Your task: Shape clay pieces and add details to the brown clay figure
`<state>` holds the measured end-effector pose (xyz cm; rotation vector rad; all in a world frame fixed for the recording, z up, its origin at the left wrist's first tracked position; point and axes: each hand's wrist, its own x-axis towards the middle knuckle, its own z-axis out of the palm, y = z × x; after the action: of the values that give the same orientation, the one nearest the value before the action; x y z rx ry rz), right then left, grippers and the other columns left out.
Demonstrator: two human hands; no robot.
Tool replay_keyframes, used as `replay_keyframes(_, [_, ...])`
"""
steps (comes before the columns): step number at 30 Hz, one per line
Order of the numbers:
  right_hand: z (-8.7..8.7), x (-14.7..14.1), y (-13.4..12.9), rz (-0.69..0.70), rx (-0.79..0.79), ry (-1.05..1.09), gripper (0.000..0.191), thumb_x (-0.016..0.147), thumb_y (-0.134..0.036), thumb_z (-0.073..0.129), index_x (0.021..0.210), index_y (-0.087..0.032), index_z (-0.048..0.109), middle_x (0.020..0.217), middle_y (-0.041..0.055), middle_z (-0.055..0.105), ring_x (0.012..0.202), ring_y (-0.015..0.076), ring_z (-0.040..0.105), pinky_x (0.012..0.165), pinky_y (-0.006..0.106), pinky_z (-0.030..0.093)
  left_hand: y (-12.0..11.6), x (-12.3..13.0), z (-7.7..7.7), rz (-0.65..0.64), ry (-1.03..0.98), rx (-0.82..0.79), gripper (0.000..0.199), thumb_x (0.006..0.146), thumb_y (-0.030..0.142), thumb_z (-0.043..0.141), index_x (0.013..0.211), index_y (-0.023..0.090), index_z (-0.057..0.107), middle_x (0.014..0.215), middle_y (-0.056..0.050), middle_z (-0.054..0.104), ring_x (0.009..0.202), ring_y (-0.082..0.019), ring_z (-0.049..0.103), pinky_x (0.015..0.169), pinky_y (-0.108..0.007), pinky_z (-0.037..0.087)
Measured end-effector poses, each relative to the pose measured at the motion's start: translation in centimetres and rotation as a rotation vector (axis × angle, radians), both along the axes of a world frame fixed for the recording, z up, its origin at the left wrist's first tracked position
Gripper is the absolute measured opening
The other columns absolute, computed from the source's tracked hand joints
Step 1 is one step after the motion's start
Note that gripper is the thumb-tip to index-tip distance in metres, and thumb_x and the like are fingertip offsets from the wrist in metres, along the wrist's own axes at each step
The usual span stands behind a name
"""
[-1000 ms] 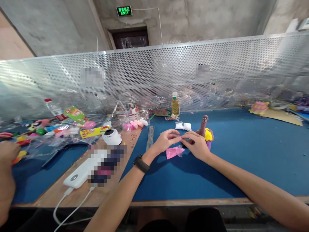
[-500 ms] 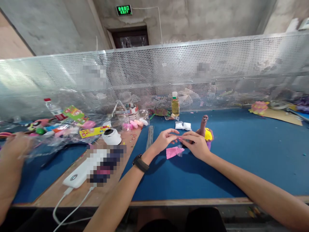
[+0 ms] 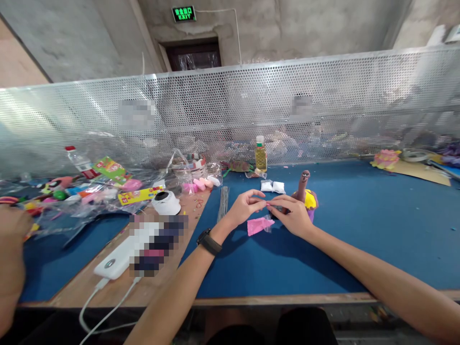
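Observation:
Above the blue mat (image 3: pixel 345 254), my left hand (image 3: pixel 245 208) and my right hand (image 3: pixel 295 215) meet fingertip to fingertip. Pinched between them is a tiny piece of pink modelling clay (image 3: pixel 268 204), mostly covered by the fingers. Just below lies an opened packet of pink clay (image 3: pixel 258 226). Close behind my right hand stands a clay figure (image 3: pixel 304 184) with a long brown neck, a small face and a yellow and purple body, partly hidden by that hand. Two white packets (image 3: pixel 272 186) rest beyond my fingers. Left of my left hand is a bundle of thin wires (image 3: pixel 223 203).
A bottle of yellow liquid (image 3: pixel 260 155) stands before the perforated metal screen (image 3: pixel 223 115). On the left are a white power bank (image 3: pixel 122 256) with cables, a white round object (image 3: pixel 166 203), and heaped clay packets. Another person's hand (image 3: pixel 12 230) is at the left edge.
My hands stay almost in place, fingers shifting slightly around the pink clay. The other person's hand at the left has moved further left and slightly down.

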<state>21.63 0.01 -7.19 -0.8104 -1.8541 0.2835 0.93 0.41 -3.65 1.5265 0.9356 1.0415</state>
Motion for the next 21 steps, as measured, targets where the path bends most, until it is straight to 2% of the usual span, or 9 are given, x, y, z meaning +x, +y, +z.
replay_keyframes(10, [-0.11,0.06,0.03,-0.004,-0.012,0.003,0.019,0.094,-0.041,0.074,0.098,-0.023,0.080,0.098,0.0051,0.077,0.053,0.0102,0.056,0.053,0.027,0.050,-0.07,0.00,-0.29,-0.053,0.008,-0.016,0.044,0.078,0.043,0.084,0.106,0.016,0.064,0.082,-0.003,0.074,0.071,-0.013,0.065,0.070,-0.025,0.049])
replay_keyframes(14, [-0.34,0.05,0.18,0.023,0.012,0.012,0.020,0.094,-0.040,0.075,0.104,-0.024,0.080,0.100,0.0056,0.078,0.054,0.0103,0.057,0.052,0.026,0.050,-0.26,-0.02,-0.25,-0.070,0.013,-0.022,0.044,0.079,0.043,0.084,0.108,0.016,0.064,0.083,-0.003,0.074,0.077,-0.016,0.068,0.073,-0.027,0.050])
replay_keyframes(21, [-0.34,0.04,0.19,0.029,0.053,0.011,0.017,0.094,-0.039,0.074,0.097,-0.025,0.083,0.100,0.0058,0.079,0.055,0.0112,0.058,0.053,0.027,0.052,-0.44,-0.04,0.02,-0.112,0.024,-0.050,0.040,0.082,0.042,0.081,0.111,0.017,0.066,0.089,-0.006,0.075,0.085,-0.017,0.070,0.080,-0.030,0.053])
